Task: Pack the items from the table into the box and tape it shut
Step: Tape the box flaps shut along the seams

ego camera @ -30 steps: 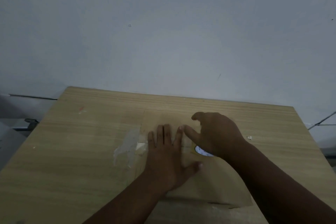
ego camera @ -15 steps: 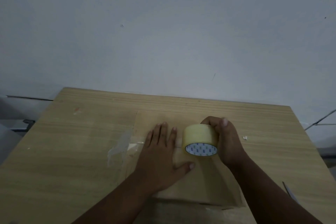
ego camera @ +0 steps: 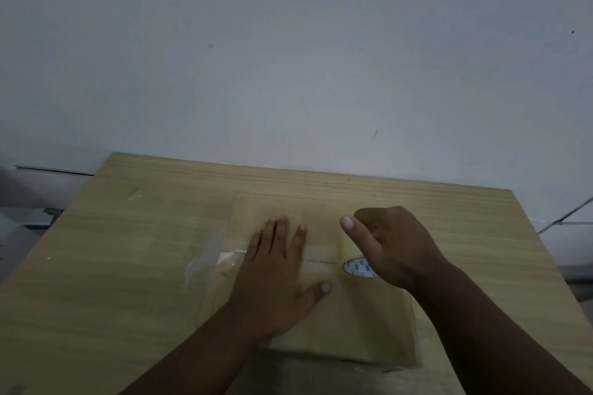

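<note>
Closed brown cardboard box [ego camera: 337,314] lying flat on the wooden counter [ego camera: 112,266], flaps shut, clear tape strip [ego camera: 317,255] laid along its top seam, loose end trailing off the left edge, yellowish tape roll [ego camera: 351,261] standing on the box top

The cardboard box [ego camera: 359,324] lies on the table [ego camera: 128,282]. On its top, the left hand [ego camera: 276,269] is left of the tape roll [ego camera: 351,261], with the right hand [ego camera: 394,247] over it. A tape strip [ego camera: 205,255] seems to overhang the box's left edge.

Plain tan box [ego camera: 337,317], pale yellow tape roll [ego camera: 348,253], wood-grain table [ego camera: 128,266], grey-white wall [ego camera: 288,58]
</note>
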A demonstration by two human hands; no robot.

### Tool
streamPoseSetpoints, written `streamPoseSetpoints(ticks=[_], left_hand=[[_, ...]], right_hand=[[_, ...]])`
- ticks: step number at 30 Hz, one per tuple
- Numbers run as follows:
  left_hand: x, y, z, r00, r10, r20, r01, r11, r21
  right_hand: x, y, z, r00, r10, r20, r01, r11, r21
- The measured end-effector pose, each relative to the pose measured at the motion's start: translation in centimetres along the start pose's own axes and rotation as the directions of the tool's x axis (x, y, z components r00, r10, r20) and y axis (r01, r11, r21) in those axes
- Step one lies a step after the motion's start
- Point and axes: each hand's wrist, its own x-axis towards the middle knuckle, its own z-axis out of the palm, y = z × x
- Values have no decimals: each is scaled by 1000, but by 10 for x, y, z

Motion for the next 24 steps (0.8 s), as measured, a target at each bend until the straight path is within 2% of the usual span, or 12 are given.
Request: streamPoseSetpoints(ticks=[14, 19, 24], left_hand=[[4, 9, 2, 1000, -15, 4, 15, 1000, 22], [9, 8, 5, 1000, -1, -13, 1, 1000, 10], [22, 1, -4, 979, 190, 71, -187, 981, -41]], right_hand=[[10, -15, 2, 998, 10, 68, 13, 944, -330], [9, -12, 2, 999, 18, 41, -6, 960, -281], [3, -11, -1, 999, 17, 31, -10, 975, -224]])
